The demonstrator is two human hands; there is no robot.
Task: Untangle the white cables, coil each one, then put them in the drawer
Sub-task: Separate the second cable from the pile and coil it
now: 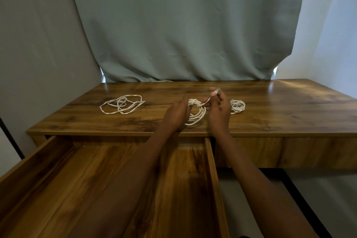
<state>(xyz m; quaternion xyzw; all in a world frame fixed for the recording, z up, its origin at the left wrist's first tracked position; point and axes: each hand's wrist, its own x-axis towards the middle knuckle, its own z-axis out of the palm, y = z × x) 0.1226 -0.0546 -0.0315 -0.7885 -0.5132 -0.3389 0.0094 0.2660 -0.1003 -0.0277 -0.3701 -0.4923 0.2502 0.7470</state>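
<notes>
Hands hold one coiled cable [196, 114] — left hand [176, 115] grips the loops, right hand [219, 109] pinches its plug end [216, 91] above.

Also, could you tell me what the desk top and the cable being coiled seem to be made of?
The desk top looks like wood or wood-grain laminate with a semi-gloss finish: streaked brown grain, soft window glare. The cable held in both hands looks braided or twisted white cord, matte, judging by its ropey texture; fabric or plastic is unclear.
</notes>
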